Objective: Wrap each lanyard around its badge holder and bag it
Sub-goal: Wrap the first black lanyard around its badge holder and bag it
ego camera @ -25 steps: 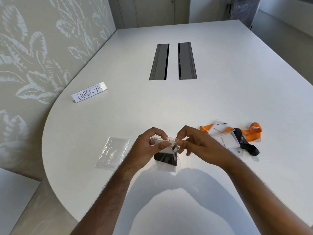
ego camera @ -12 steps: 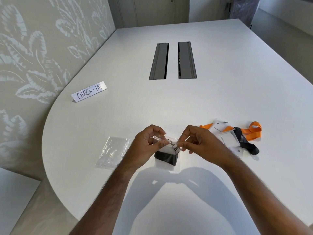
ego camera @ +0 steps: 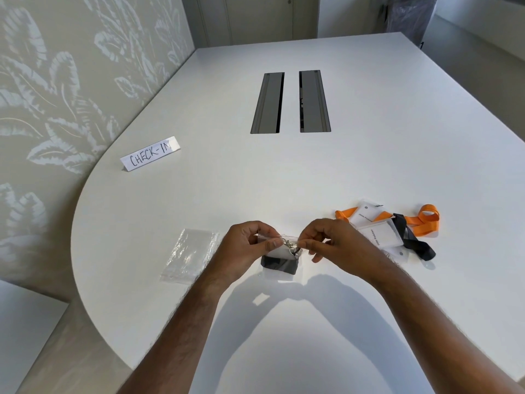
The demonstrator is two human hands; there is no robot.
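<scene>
Two hands are pinching a clear bag [ego camera: 279, 253] holding a black-wrapped badge holder above the table [ego camera: 284, 180]: left hand [ego camera: 244, 248] grasping its top-left edge, right hand [ego camera: 329, 241] its top-right. Loose lanyards [ego camera: 417, 223] are lying just right.

The hands are drawing slightly apart along the top of the bag [ego camera: 279, 255]: the left hand [ego camera: 244, 248] is sliding its pinch leftward on the mouth, while the right hand [ego camera: 329, 241] is pinching the right end. The metal clip [ego camera: 291, 247], covered by fingers a second ago, is now showing between the two thumbs.
</scene>
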